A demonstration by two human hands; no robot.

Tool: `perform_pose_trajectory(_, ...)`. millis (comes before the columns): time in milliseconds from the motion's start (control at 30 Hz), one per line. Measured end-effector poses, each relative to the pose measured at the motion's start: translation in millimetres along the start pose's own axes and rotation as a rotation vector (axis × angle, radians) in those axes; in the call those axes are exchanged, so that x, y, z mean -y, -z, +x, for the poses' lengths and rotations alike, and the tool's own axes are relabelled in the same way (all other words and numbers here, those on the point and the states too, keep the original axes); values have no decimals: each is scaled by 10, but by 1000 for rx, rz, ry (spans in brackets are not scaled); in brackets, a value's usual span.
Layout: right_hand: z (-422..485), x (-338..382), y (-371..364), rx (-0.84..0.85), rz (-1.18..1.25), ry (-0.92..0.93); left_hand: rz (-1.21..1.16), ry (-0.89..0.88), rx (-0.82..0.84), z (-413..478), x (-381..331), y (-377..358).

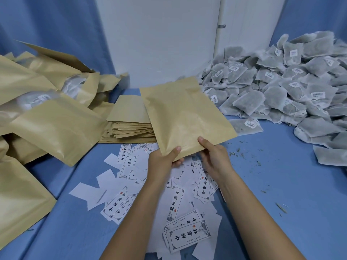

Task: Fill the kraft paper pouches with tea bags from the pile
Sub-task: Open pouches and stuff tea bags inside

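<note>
Hold one kraft pouch (185,117) in the air, just right of the stack (131,121) of flat pouches and level with its front edge. Both grips are closed on the pouch's near edge. Your left hand (165,160) pinches the near left corner, thumb on top and fingers beneath. Your right hand (214,158) pinches the same edge further along, thumb on top. Both forearms reach forward from the bottom of the view, with the wrists close together.

Expect the pouch to be light, thin and flexible. It looks flat and empty, and its far end rises unsupported. The paper probably creases easily, so avoid squeezing the panel. It cannot be determined whether the near edge is the open mouth. To open the pouch, take hold at the mouth, one panel per hand.

The tea bags (281,87) lie in a pile to the right of the stack, well apart from your hands. Judge them soft, light and liable to shed; loose leaf bits lie on the surface (281,184) nearby. Take each by its body, not its tag.

Filled pouches (47,117) lie left of the stack. Paper labels (176,199) lie in front of it.
</note>
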State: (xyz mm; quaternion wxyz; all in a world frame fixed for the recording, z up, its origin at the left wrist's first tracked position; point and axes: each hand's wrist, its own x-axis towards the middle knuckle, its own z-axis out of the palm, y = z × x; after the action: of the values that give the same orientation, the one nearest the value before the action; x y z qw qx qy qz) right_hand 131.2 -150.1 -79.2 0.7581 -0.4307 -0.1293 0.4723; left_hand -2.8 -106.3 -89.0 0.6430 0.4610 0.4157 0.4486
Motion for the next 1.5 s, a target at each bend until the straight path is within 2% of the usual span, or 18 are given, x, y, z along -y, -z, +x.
perform_pose_trajectory(100, 1, -16, 18, -119, -32, 86, 37, -3, -52, -11, -28, 13)
perform_pose_trajectory(200, -9, -35, 5, -125, -54, 90, 89, -20, -68, -19, -40, 32)
perform_pose_trajectory(300, 8, 16, -6, -108, 73, 36, 148, -59, -69, -5, -38, 59)
perform_pose_trajectory(500, 74, 94, 98, -168, 66, 95, -44, -26, 29, -1, -3, 67)
perform_pose_trajectory(633, 86, 156, 111, -124, 236, 43, -78, -19, 78, 28, -25, 110)
perform_pose_trajectory(700, 97, 177, 109, -148, 102, 68, -29, -40, 71, 59, -59, 129)
perform_pose_trajectory(800, 50, 159, 70, -209, -302, 154, 48, -43, 67, 68, -156, 174)
perform_pose_trajectory(900, 26, 161, 12, -212, -445, 181, 42, -16, 100, 117, -342, 231)
perform_pose_trajectory(1033, -10, 197, -327, -113, -385, 134, 84, -41, 99, 168, -779, 465)
perform_pose_trajectory(1167, -89, 92, -889, 29, -247, 48, -39, -33, -34, 129, -1080, 895)
perform_pose_trajectory(1333, -273, -326, -1574, 174, -180, -51, -141, -98, -209, -89, -1231, 1625)
perform_pose_trajectory(1500, -438, -835, -2175, 264, -129, -180, -214, -149, -291, -302, -1432, 2408)
